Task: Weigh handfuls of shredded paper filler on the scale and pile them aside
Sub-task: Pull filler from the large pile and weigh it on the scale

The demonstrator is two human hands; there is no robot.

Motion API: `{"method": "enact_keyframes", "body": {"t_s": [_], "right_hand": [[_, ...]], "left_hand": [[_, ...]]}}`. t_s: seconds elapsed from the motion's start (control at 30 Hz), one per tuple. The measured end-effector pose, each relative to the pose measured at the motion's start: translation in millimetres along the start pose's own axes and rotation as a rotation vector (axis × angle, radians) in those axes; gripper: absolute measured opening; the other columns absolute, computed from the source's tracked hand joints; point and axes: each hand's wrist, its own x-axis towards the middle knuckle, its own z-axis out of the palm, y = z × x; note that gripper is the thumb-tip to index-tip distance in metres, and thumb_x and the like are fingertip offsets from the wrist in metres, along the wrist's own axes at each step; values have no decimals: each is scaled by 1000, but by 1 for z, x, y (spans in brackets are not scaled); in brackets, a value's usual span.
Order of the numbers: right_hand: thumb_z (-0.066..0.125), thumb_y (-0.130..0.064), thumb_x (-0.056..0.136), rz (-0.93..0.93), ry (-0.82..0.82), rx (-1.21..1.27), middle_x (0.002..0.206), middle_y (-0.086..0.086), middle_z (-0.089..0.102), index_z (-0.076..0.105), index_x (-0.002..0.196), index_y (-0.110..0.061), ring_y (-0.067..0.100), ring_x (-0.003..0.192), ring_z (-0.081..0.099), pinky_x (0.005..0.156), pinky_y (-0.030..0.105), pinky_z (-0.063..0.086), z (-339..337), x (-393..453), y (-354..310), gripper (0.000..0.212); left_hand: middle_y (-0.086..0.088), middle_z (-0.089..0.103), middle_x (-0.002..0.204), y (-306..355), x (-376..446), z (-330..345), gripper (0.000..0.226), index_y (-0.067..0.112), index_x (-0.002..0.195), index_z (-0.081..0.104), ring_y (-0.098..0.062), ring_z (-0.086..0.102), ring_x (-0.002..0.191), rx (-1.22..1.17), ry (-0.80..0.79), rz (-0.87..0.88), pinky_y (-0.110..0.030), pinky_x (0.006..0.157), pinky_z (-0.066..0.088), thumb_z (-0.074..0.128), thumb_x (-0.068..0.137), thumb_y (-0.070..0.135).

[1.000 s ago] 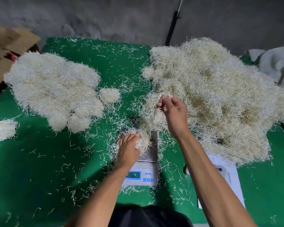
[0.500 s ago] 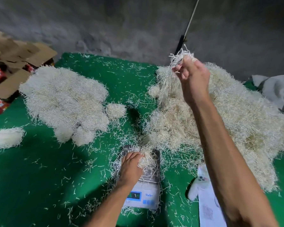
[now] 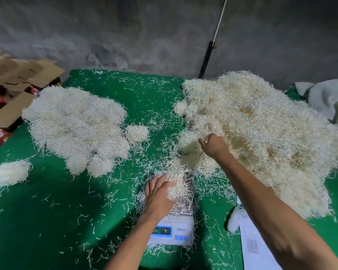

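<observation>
Loosely tangled, thin, stiff, cream-white: shredded paper filler, a small clump (image 3: 176, 185) of it heaped on the metal pan of the scale (image 3: 180, 207). Sat directly under and against the fingertips of the left hand (image 3: 158, 193), fingers straight and laid flat over the clump's near-left side. Beyond those fingers, scattered strands across green felt-like table cover (image 3: 47, 211).

Right of them, rose as a wide, fluffy, irregular mound: the big supply heap (image 3: 261, 137). Buried at its near-left edge, the right hand (image 3: 213, 146), fingers curled into a fist around a tuft of strands.

Far left of the left fingers, lay lumpy and paler, the weighed pile (image 3: 76, 125), with one small round tuft (image 3: 137, 131) just beside it and another clump (image 3: 9, 172) well apart. Between pile and scale, bare green cover. Near the right forearm, a white paper sheet (image 3: 256, 248). Past the table's left edge, cardboard boxes (image 3: 18, 90).
</observation>
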Motion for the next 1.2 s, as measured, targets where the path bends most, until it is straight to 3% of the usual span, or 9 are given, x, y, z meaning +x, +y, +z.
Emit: {"method": "enact_keyframes", "body": {"t_s": [0.17,0.3,0.43,0.5,0.57,0.67,0.8,0.9,1.2], "right_hand": [[58,-21,104,65,19,100,82,6,70,65,83,-15,15,61,62,56,23,50,50,-34,28,23],[66,-31,99,179,141,283,76,5,69,66,91,-10,14,57,60,50,24,45,73,-57,51,23],[58,-14,104,162,131,394,121,14,71,67,124,-5,20,91,72,79,27,60,84,-70,72,23],[56,-9,104,83,115,292,125,11,69,61,136,-6,7,78,68,65,17,56,94,-82,85,33],[58,-12,103,52,112,191,119,9,68,66,126,-9,6,60,60,51,21,49,110,-99,95,24],[57,-12,103,27,31,99,121,13,65,68,118,-8,25,90,68,78,38,59,143,-132,113,19],[51,-15,105,-10,12,41,162,9,38,50,149,-6,27,146,40,121,38,34,182,-182,130,44],[54,-9,102,-3,72,91,165,8,32,46,152,-5,25,154,28,127,40,23,201,-206,130,50],[50,-13,105,23,102,193,165,4,33,53,147,-7,24,155,25,126,46,22,209,-217,130,42]], "left_hand": [[23,12,163,2,-7,-18,74,46,144,39,-10,3,153,-48,-1,30,-48,126,4,68,79,69],[34,15,159,-2,-19,-37,85,47,146,38,1,6,150,-205,-12,64,-41,123,7,72,72,72],[33,34,151,-21,-33,-47,63,54,132,49,26,29,129,-523,69,6,-25,109,28,78,76,62],[27,46,145,-32,-39,-41,43,53,129,52,23,45,119,-672,180,-117,-20,98,40,63,89,65],[15,56,137,-48,-43,-30,38,40,134,53,3,56,120,-677,284,-292,-33,102,47,42,103,58],[4,58,139,-87,-54,-8,35,22,138,55,-15,56,127,-533,289,-419,-33,105,42,36,110,31],[6,44,153,-121,-78,23,38,14,134,63,-19,35,147,-310,195,-291,-39,122,27,47,102,1],[3,38,159,-120,-87,37,41,12,137,62,-17,25,152,-228,216,-213,-42,125,21,51,100,-1],[2,41,158,-114,-84,40,41,11,136,62,-17,27,150,-255,250,-259,-39,125,19,50,99,-2]]}}
